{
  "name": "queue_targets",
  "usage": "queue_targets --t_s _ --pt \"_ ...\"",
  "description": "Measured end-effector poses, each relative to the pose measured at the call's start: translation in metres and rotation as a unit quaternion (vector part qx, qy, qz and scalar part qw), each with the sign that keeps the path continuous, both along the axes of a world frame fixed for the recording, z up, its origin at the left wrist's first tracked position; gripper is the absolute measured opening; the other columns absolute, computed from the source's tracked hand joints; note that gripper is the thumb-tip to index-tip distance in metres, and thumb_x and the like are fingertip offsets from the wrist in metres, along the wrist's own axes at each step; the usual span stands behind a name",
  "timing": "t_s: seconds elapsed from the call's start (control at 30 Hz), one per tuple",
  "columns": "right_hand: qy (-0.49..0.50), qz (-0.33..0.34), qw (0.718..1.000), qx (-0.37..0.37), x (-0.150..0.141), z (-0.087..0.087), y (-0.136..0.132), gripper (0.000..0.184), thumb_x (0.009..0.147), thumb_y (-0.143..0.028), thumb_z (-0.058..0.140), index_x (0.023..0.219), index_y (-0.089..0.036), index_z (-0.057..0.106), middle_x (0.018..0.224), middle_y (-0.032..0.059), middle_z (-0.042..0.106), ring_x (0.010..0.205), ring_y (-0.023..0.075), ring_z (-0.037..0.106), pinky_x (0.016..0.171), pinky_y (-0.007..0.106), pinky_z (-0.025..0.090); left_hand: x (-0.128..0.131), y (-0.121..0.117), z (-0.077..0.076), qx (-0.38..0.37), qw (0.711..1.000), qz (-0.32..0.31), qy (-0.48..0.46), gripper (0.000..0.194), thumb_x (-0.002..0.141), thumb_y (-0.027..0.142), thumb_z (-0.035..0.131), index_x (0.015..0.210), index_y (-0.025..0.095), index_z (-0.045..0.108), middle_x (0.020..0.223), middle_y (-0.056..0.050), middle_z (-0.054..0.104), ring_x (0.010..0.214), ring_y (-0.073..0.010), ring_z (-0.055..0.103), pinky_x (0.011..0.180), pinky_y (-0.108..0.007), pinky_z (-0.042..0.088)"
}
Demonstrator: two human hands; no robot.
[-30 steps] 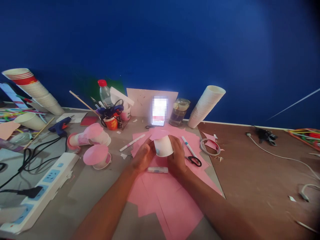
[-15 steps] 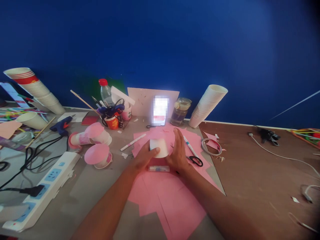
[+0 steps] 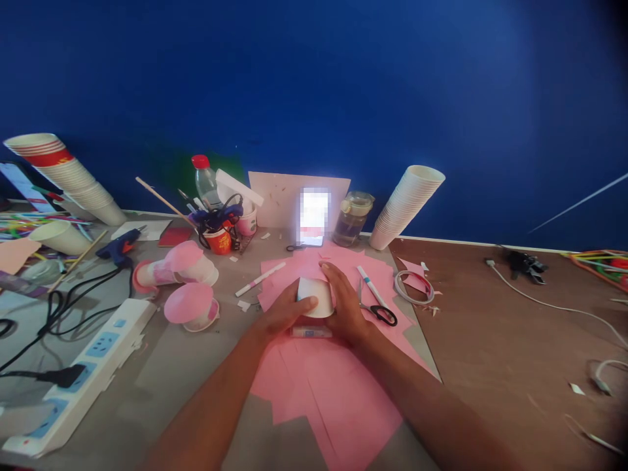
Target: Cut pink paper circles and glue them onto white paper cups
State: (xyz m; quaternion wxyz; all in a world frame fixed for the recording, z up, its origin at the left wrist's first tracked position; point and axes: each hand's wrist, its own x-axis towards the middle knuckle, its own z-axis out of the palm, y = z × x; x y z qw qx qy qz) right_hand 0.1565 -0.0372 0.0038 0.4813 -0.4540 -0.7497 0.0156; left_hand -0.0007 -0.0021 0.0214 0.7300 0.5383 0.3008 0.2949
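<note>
A white paper cup [image 3: 316, 296] is held between my two hands above the pink paper sheets [image 3: 338, 386]. My left hand [image 3: 282, 311] grips its left side, the thumb across the front. Against its right side rests my right hand [image 3: 346, 304], its fingers bent around the far edge. Just below the cup lies a glue stick [image 3: 311, 332], partly covered. To the right of my right hand are black-handled scissors [image 3: 383, 314] and a white marker with a blue band [image 3: 371, 286]. Another marker [image 3: 260, 279] lies left of the hands.
Pink-topped cups [image 3: 189, 304] stand left, beyond a power strip [image 3: 81, 376] and glue gun [image 3: 120, 245]. At the back are a lit phone [image 3: 314, 216], a glass jar [image 3: 353, 219] and a tall cup stack [image 3: 407, 206]. A tape roll [image 3: 415, 288] lies right.
The cup has tilted and come slightly lower and to the right. My right hand's fingers, upright and extended before, have bent in around the cup's side.
</note>
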Motion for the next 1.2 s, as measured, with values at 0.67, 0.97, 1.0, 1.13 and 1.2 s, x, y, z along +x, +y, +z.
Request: queue_targets --t_s 0.67,0.97,1.0,1.13,1.2 --pt "0.173 0.035 0.979 -0.107 0.010 0.023 0.002 0.055 0.092 -0.052 0.024 0.135 -0.023 0.040 0.136 0.0086 0.047 0.131 0.0270 0.034 0.105 0.050 0.031 0.007 0.008 -0.011 0.273 0.937 0.167 0.142 0.055 0.064 0.024 0.069 0.116 0.020 0.052 0.118 -0.010 0.056 0.114 -0.0293 0.046 0.093 -0.043 0.040" --pt "0.096 0.053 0.988 -0.110 0.006 0.024 0.005 0.036 0.090 -0.041 0.044 0.120 -0.025 0.057 0.124 0.0074 0.059 0.130 0.0270 0.036 0.107 0.054 0.027 0.007 0.006 -0.024 0.324 0.925 0.109 0.166 0.062 0.064 0.028 0.072 0.121 0.021 0.047 0.124 -0.011 0.049 0.115 -0.0288 0.043 0.094 -0.045 0.037" --pt "0.099 0.057 0.987 -0.111 0.007 0.025 0.004 0.039 0.089 -0.043 0.044 0.122 -0.024 0.056 0.126 0.0079 0.057 0.130 0.0272 0.036 0.107 0.054 0.028 0.007 0.006 -0.024 0.325 0.924 0.107 0.171 0.061 0.065 0.028 0.071 0.121 0.020 0.047 0.122 -0.011 0.049 0.114 -0.0283 0.044 0.094 -0.045 0.037" --pt "0.078 0.063 0.989 -0.107 0.011 0.026 0.003 0.056 0.086 -0.054 0.044 0.134 -0.024 0.041 0.137 0.0101 0.046 0.130 0.0281 0.036 0.105 0.050 0.032 0.006 0.007 -0.019 0.353 0.905 0.101 0.216 0.049 0.070 0.035 0.066 0.113 0.019 0.051 0.113 -0.009 0.054 0.107 -0.0263 0.045 0.091 -0.043 0.037" --pt "0.038 0.050 0.994 -0.093 0.011 0.024 0.003 0.065 0.083 -0.056 0.046 0.138 -0.023 0.034 0.138 0.0121 0.043 0.129 0.0296 0.037 0.103 0.051 0.034 0.006 0.007 -0.017 0.372 0.891 0.100 0.241 0.046 0.070 0.037 0.065 0.111 0.019 0.053 0.110 -0.008 0.055 0.104 -0.0263 0.046 0.091 -0.044 0.036"
